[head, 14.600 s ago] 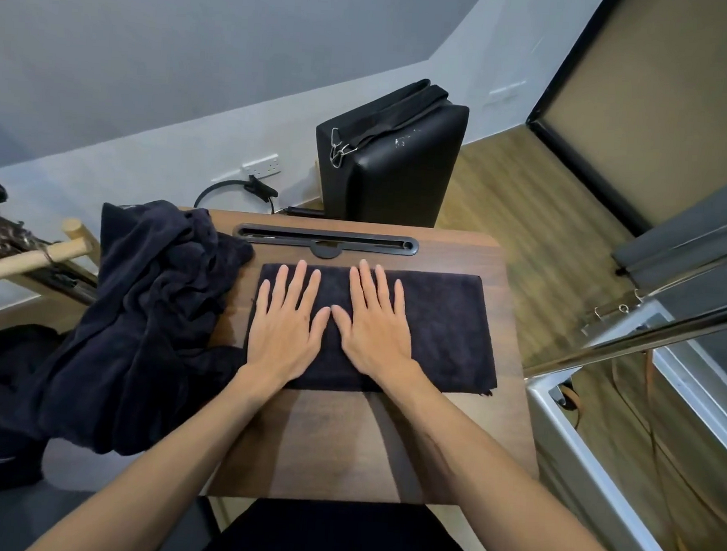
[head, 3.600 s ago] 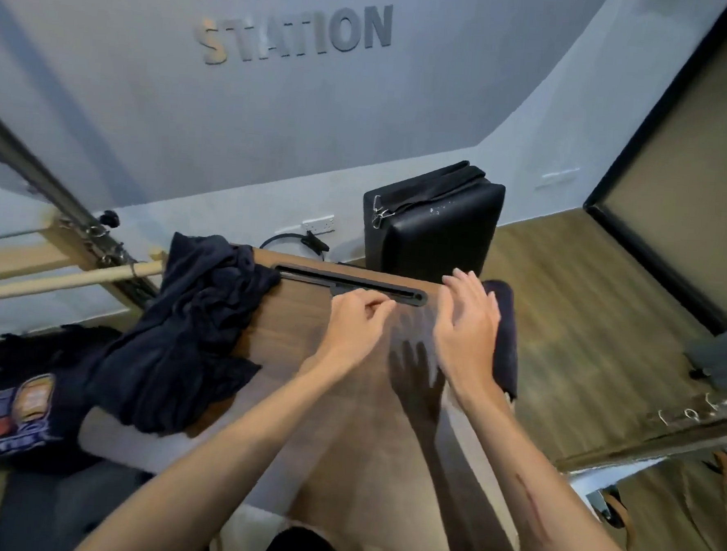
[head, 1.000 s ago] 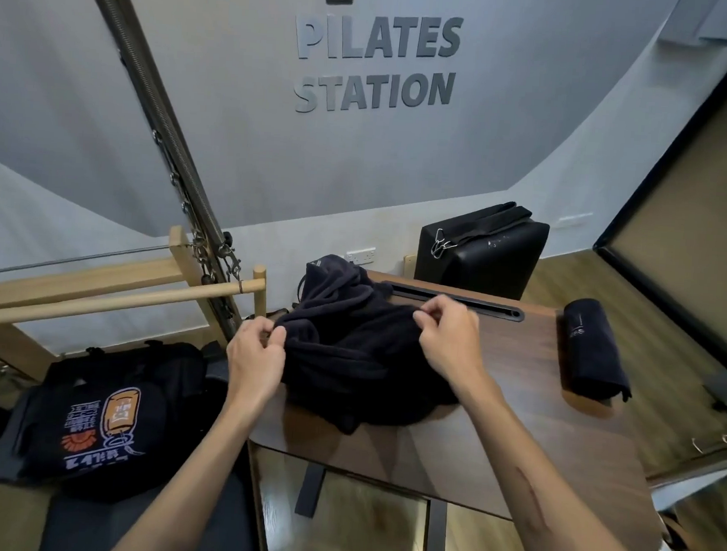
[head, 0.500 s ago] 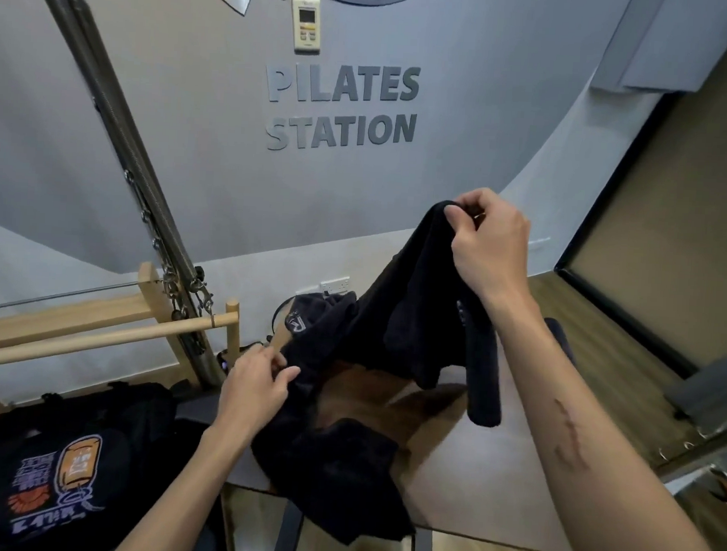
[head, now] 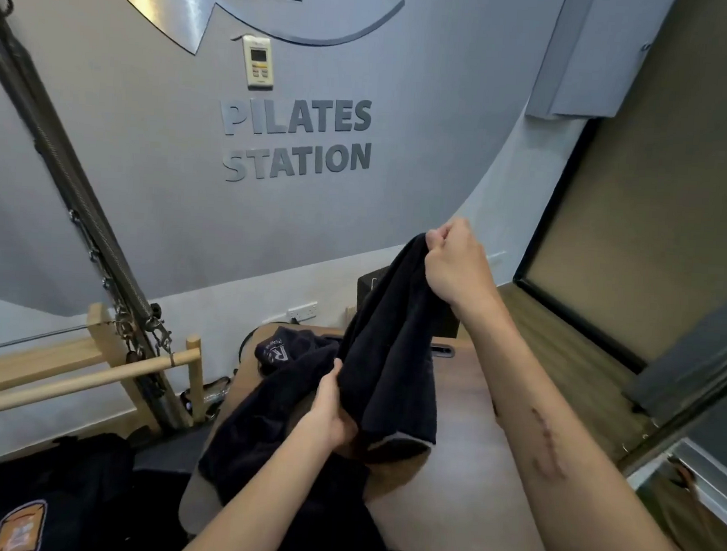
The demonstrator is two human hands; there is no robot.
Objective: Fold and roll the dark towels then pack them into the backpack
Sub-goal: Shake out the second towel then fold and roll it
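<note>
While both hands, right hand (head: 456,264) above left hand (head: 332,409), grip it, the towel (head: 395,349) hangs lengthwise downward.

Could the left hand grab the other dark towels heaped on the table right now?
Probably not at once: the left hand grips the lifted towel. The heap lies just beside and below it on the table, nothing between, so letting go would free it.

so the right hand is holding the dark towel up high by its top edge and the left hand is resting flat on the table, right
Not quite. The right hand does hold the dark towel up by its top edge, but the left hand is not flat on the table: the head view shows its fingers gripping the hanging towel lower down.
</note>
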